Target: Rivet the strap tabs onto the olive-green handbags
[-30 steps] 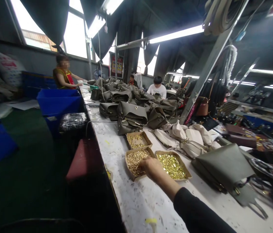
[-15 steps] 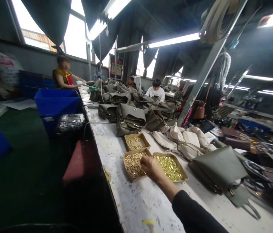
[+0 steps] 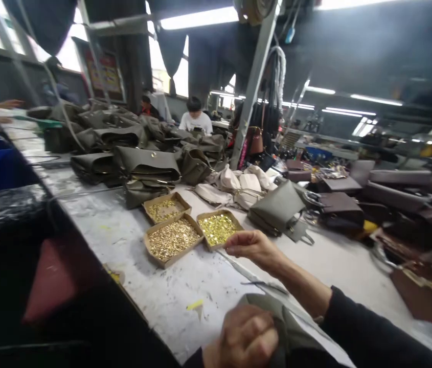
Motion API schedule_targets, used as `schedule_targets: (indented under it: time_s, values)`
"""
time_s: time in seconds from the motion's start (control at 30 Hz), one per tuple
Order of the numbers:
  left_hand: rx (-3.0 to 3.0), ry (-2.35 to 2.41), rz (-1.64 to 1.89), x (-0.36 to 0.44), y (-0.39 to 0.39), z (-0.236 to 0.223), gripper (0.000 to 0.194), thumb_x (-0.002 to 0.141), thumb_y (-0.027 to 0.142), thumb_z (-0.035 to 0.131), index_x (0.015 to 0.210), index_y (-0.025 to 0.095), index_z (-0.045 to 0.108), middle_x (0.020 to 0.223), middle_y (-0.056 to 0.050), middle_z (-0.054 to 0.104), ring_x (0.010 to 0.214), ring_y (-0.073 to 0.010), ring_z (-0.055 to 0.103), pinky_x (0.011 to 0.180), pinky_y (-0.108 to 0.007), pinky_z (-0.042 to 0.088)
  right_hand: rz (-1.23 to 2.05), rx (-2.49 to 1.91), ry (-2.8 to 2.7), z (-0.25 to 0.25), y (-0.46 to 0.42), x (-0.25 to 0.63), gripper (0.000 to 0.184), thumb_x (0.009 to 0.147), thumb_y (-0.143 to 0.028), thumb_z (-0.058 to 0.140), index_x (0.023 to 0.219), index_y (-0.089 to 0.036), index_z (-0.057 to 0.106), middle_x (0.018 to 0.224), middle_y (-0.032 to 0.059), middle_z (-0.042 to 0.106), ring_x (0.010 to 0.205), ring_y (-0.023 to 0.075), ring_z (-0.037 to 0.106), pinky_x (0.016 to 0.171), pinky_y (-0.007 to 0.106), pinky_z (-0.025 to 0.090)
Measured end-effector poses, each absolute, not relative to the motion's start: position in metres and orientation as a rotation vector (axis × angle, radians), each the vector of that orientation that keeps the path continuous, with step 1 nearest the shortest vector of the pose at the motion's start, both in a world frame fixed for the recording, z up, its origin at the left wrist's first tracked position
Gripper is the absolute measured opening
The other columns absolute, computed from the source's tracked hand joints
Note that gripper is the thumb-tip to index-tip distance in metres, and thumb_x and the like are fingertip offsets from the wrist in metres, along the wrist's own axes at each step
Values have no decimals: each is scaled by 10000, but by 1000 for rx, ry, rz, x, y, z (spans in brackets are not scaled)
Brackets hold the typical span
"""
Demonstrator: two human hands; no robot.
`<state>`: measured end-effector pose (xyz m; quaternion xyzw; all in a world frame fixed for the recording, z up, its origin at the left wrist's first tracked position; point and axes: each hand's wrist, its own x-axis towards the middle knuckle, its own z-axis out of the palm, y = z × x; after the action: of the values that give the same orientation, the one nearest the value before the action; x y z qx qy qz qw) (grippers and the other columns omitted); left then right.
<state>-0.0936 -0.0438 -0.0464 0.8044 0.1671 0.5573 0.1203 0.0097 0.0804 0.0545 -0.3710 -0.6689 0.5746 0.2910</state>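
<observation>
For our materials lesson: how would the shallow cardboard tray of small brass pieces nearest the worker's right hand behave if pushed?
The cardboard tray would probably slide rather than tip: it sits low and flat. Its loose gold pieces may shift or spill over the shallow rim.

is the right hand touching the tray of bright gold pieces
Cannot tell. In the head view the right hand hangs at the near corner of the tray of bright gold pieces, fingertips overlapping its rim; neither contact nor a gap shows plainly.

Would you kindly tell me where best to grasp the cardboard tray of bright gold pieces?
Probably by the near rim of the cardboard tray, coming from the right hand side; it lies flat, its left side against the neighbouring tray, so that edge is free.
</observation>
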Motion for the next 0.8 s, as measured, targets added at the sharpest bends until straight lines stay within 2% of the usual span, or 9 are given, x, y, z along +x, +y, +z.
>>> schedule_targets:
  time_s: [0.07, 0.13, 0.23, 0.43, 0.53, 0.67, 0.8]
  values:
    - [2418, 456, 1735, -91, -44, -47, 250, 1032, 203, 426, 1186, 141, 613, 995, -122, 690, 970, -232, 691, 809, -376, 624, 1689, -1004, -1616, 58, 58, 42, 425, 656, -492, 910, 862, -152, 759, 776, 18, 690, 677, 130, 572, 675, 271, 458]
    - [2488, 544, 1815, -89, -45, -43, 218, 1019, 156, 445, 1104, 133, 644, 970, -103, 660, 982, -220, 698, 815, -348, 626, 1768, -1033, -1524, 60, 37, 68, 437, 650, -502, 921, 851, -150, 756, 762, 10, 677, 678, 127, 564, 680, 269, 453]
    - [2548, 623, 1826, -86, -47, -38, 181, 990, 106, 501, 1033, 138, 674, 938, -54, 580, 1016, -204, 697, 823, -303, 624, 1844, -1034, -1474, 57, 10, 100, 429, 700, -510, 898, 866, -142, 751, 801, 19, 683, 725, 136, 577, 732, 279, 459]
    - [2601, 514, 1692, -77, -47, -35, 161, 908, 35, 591, 1028, 126, 647, 1060, -55, 513, 1070, -220, 665, 837, -312, 627, 1870, -968, -1496, 40, -21, 139, 427, 761, -529, 856, 872, -136, 734, 811, 9, 675, 751, 138, 581, 760, 273, 457]
    - [2587, 527, 1670, -69, -47, -31, 188, 876, 13, 614, 992, 160, 636, 980, -28, 531, 964, -187, 680, 759, -280, 622, 1831, -943, -1541, 33, -25, 147, 418, 777, -534, 840, 887, -141, 750, 836, 17, 689, 768, 144, 599, 776, 277, 470]
    - [2346, 618, 1589, -61, -50, -28, 180, 896, 57, 598, 1005, 188, 538, 880, -13, 634, 752, -143, 693, 663, -258, 610, 1828, -908, -1593, 28, -24, 150, 415, 788, -547, 825, 895, -149, 770, 863, 26, 702, 793, 149, 614, 797, 282, 480]
    - [2284, 650, 1531, -60, -52, -32, 223, 887, 63, 605, 1035, 206, 519, 865, -22, 687, 710, -154, 698, 635, -272, 605, 1787, -870, -1623, 26, -23, 151, 379, 794, -523, 832, 895, -160, 795, 868, 28, 697, 823, 161, 622, 806, 287, 485]
